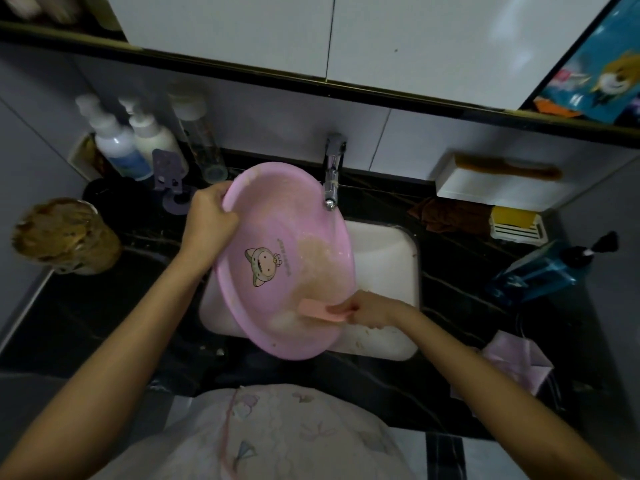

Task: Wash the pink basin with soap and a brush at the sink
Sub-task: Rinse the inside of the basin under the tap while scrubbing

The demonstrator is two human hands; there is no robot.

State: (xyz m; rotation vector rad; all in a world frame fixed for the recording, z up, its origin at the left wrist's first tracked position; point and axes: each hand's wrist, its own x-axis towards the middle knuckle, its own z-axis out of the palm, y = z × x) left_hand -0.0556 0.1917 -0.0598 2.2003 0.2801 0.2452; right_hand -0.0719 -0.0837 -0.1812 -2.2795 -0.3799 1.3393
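Pink basin [266,220] held tilted over the white sink [384,258], open side turned up toward the camera, far rim just beside the chrome faucet [332,174] at 12 o'clock, near rim overlapping the sink's front edge at 6 o'clock. Printed on its floor, a cartoon animal face [261,266]. To the 3 o'clock side of that, a brownish soapy film [318,261]. Close to the 6 o'clock rim, a patch of white suds [284,322].

Left hand [211,211] at the basin's 10 o'clock rim, fingers curled over the edge and clamped on it. Right hand [372,308] at the basin's 4 o'clock rim, fingers closed on one end of a salmon-pink brush [320,310], the other end inside the basin, against its wall just beside the suds.

On the dark marbled surface [460,282] around the sink:
- At 10 o'clock, against the wall, a white pump bottle with a blue label [117,150], a second white pump bottle [152,136] and a clear bottle [201,143], with a purple holder [168,173] in front of them.
- At 9 o'clock, a container topped with something brown and crumpled [59,233].
- At 2 o'clock, a brown cloth [446,214] and a yellow bar [512,214] in a white slatted dish [519,233]. Behind them, a white box [485,190] with a brown comb [509,168] on top.
- At 3 o'clock, a blue pump bottle [540,271] with a black pump.
- At 4 o'clock, a pink face mask [516,356].
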